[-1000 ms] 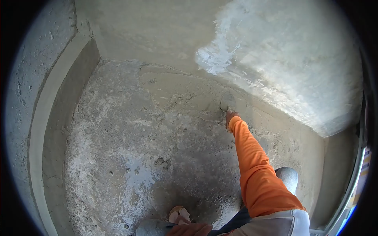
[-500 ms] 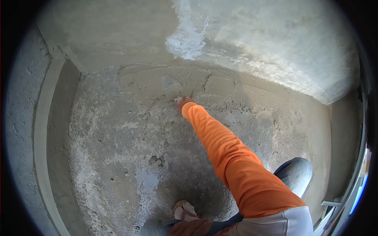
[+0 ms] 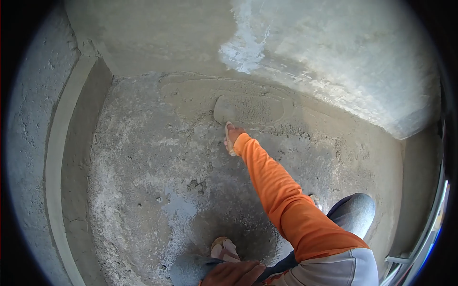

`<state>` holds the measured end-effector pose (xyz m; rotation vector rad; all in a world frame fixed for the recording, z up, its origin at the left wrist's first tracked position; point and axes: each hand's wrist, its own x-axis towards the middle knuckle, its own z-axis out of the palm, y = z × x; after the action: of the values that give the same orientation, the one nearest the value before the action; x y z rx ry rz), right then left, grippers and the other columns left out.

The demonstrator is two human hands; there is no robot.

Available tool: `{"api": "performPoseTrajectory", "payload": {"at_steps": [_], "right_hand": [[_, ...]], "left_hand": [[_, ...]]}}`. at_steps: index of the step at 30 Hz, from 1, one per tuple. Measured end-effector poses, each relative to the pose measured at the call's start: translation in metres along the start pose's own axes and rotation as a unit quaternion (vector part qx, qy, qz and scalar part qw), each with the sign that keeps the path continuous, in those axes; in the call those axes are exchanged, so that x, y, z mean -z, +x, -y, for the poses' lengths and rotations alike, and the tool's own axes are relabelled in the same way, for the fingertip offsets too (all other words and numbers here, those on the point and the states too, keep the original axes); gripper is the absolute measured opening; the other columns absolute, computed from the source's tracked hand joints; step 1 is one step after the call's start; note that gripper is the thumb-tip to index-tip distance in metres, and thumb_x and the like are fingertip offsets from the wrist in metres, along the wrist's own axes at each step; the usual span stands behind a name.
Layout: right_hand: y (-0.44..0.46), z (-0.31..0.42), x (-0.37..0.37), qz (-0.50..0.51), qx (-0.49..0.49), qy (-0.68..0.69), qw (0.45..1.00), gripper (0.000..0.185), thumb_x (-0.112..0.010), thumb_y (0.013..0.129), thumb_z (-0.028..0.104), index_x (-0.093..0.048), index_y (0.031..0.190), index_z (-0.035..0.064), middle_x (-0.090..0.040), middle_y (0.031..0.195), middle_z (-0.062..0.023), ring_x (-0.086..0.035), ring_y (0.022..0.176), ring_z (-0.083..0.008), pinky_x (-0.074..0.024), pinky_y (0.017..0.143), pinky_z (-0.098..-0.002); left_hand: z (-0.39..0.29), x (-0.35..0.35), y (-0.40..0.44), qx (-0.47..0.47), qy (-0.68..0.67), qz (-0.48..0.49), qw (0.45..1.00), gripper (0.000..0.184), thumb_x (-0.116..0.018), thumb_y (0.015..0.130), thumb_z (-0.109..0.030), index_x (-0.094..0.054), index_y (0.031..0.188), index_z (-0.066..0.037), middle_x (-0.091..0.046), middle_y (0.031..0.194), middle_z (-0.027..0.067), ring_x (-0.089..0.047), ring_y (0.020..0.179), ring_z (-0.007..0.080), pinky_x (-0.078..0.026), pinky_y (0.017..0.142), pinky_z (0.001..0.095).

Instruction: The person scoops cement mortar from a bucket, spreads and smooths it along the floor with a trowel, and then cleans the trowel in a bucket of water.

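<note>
My right hand (image 3: 233,136), in an orange sleeve, is closed round the pale handle of a trowel. The trowel's grey, rounded blade (image 3: 224,109) lies on wet mortar (image 3: 195,97) along the foot of the wall. Rough mortar (image 3: 260,109) shows just right of the smooth part of the blade; where the blade ends there, I cannot make out. At the bottom edge my left hand (image 3: 234,275) rests over my leg, its fingers stretched out and holding nothing visible.
A grey wall (image 3: 162,38) with a whitish patch rises behind the mortar. A raised concrete ledge (image 3: 71,143) runs down the left side. The rough floor (image 3: 143,181) has small crumbs on it. My sandalled foot (image 3: 226,248) and bent knee (image 3: 358,212) are nearby. Metal framing (image 3: 431,219) stands far right.
My right hand has turned, so the trowel handle now shows. The blade sits farther right in view, with rough mortar beside it. The view has shifted slightly; my left hand stays low.
</note>
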<state>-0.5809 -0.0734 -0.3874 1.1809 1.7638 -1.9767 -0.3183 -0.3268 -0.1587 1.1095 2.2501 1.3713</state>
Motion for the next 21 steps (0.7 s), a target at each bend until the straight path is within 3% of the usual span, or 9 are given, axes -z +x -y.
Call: {"api": "performPoseTrajectory", "payload": {"at_steps": [1, 4, 6, 8, 10, 13, 16, 19, 21], "right_hand": [[0.004, -0.002, -0.025, -0.003, 0.001, 0.004, 1.0, 0.046, -0.042, 0.087, 0.046, -0.046, 0.109, 0.006, -0.055, 0.069, -0.0127, -0.054, 0.052, -0.0232, -0.0463, 0.044, -0.0378], [0.024, -0.008, -0.042, 0.023, 0.05, -0.302, 0.952, 0.053, -0.039, 0.086, 0.045, -0.042, 0.122, 0.0066, -0.061, 0.09, -0.0134, -0.06, 0.065, -0.0267, -0.0499, 0.059, -0.0402], [0.055, -0.019, -0.013, -0.042, 0.169, -0.535, 0.827, 0.056, -0.036, 0.086, 0.047, -0.039, 0.126, 0.0082, -0.06, 0.104, -0.013, -0.061, 0.083, -0.0295, -0.0479, 0.074, -0.038], [0.119, -0.054, 0.063, -0.138, 0.268, -0.545, 0.783, 0.054, -0.034, 0.086, 0.049, -0.047, 0.119, 0.0086, -0.06, 0.104, -0.0154, -0.058, 0.095, -0.0301, -0.0434, 0.083, -0.0359], [0.072, -0.029, 0.137, -0.236, 0.207, -0.538, 0.783, 0.049, -0.039, 0.085, 0.048, -0.057, 0.094, 0.0029, -0.063, 0.077, -0.0169, -0.063, 0.074, -0.0292, -0.049, 0.067, -0.0382], [0.031, -0.02, 0.219, -0.259, 0.095, -0.438, 0.855, 0.041, -0.041, 0.087, 0.04, -0.055, 0.095, 0.0019, -0.06, 0.064, -0.0141, -0.06, 0.05, -0.0242, -0.0477, 0.047, -0.0384], [0.039, -0.025, 0.228, -0.282, 0.046, -0.351, 0.892, 0.041, -0.041, 0.088, 0.038, -0.054, 0.098, 0.0006, -0.061, 0.066, -0.0146, -0.06, 0.05, -0.0245, -0.0487, 0.05, -0.0372], [0.021, -0.011, 0.158, -0.266, 0.24, -0.495, 0.791, 0.043, -0.042, 0.086, 0.04, -0.054, 0.103, 0.0024, -0.061, 0.086, -0.0219, -0.06, 0.077, -0.0373, -0.0476, 0.07, -0.0418], [0.029, 0.017, 0.114, -0.213, 0.177, -0.475, 0.835, 0.045, -0.041, 0.086, 0.041, -0.054, 0.106, 0.0029, -0.058, 0.1, -0.0216, -0.055, 0.094, -0.038, -0.0432, 0.082, -0.0419]], "left_hand": [[0.004, -0.003, 0.001, -0.011, -0.001, 0.01, 1.0, 0.016, -0.058, 0.074, -0.02, -0.059, 0.085, -0.008, -0.059, 0.104, 0.0132, -0.059, 0.094, 0.0289, -0.046, 0.077, 0.0414], [0.005, -0.003, 0.007, -0.017, 0.002, 0.026, 1.0, 0.015, -0.059, 0.074, -0.02, -0.059, 0.084, -0.009, -0.058, 0.105, 0.0132, -0.059, 0.094, 0.0292, -0.046, 0.076, 0.0414], [0.005, 0.0, 0.009, -0.007, 0.006, 0.032, 0.999, 0.014, -0.059, 0.074, -0.02, -0.06, 0.084, -0.01, -0.058, 0.105, 0.0132, -0.059, 0.094, 0.0295, -0.046, 0.075, 0.0415], [0.006, -0.001, 0.01, -0.017, 0.017, 0.01, 1.0, 0.013, -0.06, 0.073, -0.021, -0.061, 0.083, -0.011, -0.058, 0.104, 0.0127, -0.059, 0.093, 0.0296, -0.047, 0.074, 0.0415], [0.005, -0.002, 0.01, -0.023, 0.027, 0.003, 0.999, 0.013, -0.06, 0.073, -0.021, -0.061, 0.082, -0.011, -0.058, 0.103, 0.0129, -0.059, 0.092, 0.03, -0.047, 0.073, 0.0414], [0.006, -0.002, 0.007, -0.031, 0.036, -0.001, 0.999, 0.015, -0.06, 0.073, -0.022, -0.062, 0.083, -0.011, -0.058, 0.102, 0.0135, -0.058, 0.092, 0.0307, -0.047, 0.073, 0.0417], [0.006, -0.002, 0.008, -0.042, 0.034, 0.028, 0.998, 0.018, -0.057, 0.075, -0.024, -0.062, 0.086, -0.01, -0.058, 0.102, 0.0143, -0.058, 0.093, 0.0314, -0.046, 0.074, 0.0426], [0.0, -0.002, 0.017, -0.034, 0.031, 0.079, 0.996, 0.021, -0.053, 0.077, -0.025, -0.062, 0.09, -0.01, -0.057, 0.103, 0.0148, -0.056, 0.095, 0.0321, -0.045, 0.077, 0.0438], [-0.004, -0.008, 0.026, -0.024, 0.032, 0.112, 0.993, 0.023, -0.051, 0.078, -0.025, -0.061, 0.092, -0.01, -0.056, 0.105, 0.0147, -0.056, 0.096, 0.0323, -0.045, 0.079, 0.0444]]}}
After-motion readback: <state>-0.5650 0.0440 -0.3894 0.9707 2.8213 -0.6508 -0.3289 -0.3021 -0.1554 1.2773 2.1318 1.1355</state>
